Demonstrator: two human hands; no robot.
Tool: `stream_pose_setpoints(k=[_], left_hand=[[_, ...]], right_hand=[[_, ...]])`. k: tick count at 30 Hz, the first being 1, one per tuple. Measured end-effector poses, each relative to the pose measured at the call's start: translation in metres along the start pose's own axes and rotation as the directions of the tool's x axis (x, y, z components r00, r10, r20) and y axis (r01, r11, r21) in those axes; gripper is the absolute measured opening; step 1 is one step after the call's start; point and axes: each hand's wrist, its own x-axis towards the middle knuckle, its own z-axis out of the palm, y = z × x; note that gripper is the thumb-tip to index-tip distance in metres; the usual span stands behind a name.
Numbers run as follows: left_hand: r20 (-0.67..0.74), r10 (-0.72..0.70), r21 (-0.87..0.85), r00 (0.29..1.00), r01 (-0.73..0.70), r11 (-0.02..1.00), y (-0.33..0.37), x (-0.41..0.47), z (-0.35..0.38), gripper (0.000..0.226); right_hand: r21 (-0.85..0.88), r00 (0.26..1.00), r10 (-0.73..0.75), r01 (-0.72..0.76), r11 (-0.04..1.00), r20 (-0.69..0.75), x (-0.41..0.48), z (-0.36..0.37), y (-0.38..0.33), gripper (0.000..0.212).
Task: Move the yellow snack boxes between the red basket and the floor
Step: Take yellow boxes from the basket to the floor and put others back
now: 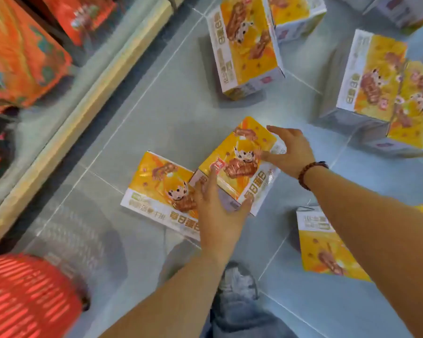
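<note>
Clamping box (pixel 237 152) | left hand (pixel 217 213) grips 7 o'clock corner | right hand (pixel 289 152) grips 2 o'clock edge | likely balancing lift

It looks like a shop. At least 6 yellow snack boxes (pixel 249 45), all the same, are laid out on a grey tiled floor (pixel 156 113). A red basket (pixel 27 296), the kind carried by shoppers, is seen nearby. Bright red and orange boxes (pixel 20 57) are kept on a low shelf (pixel 66 132) with a wooden edge.

Bare floor (pixel 181 118) open between scattered boxes (pixel 247 50); shelf plinth (pixel 78 120) walls left side.
</note>
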Motion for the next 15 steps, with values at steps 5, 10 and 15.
stream_pose_setpoints(k=[5, 10, 15], left_hand=[[-0.043, -0.01, -0.053, 0.999, 0.008, 0.999, -0.014, -0.001, 0.019, 0.097], [-0.029, -0.076, -0.101, 0.997, 0.073, 0.992, -0.012, 0.004, 0.029, 0.099], [-0.005, -0.114, -0.093, 0.993, 0.113, 0.989, -0.007, 0.014, 0.029, 0.101]], right_hand=[[-0.114, 0.994, 0.095, -0.088, 0.99, 0.055, 0.021, 0.02, 0.011, 0.085], [-0.189, 0.978, 0.093, -0.056, 0.98, 0.189, 0.026, 0.027, 0.017, 0.101], [-0.252, 0.944, 0.182, -0.112, 0.961, 0.276, 0.027, 0.021, 0.012, 0.114]])
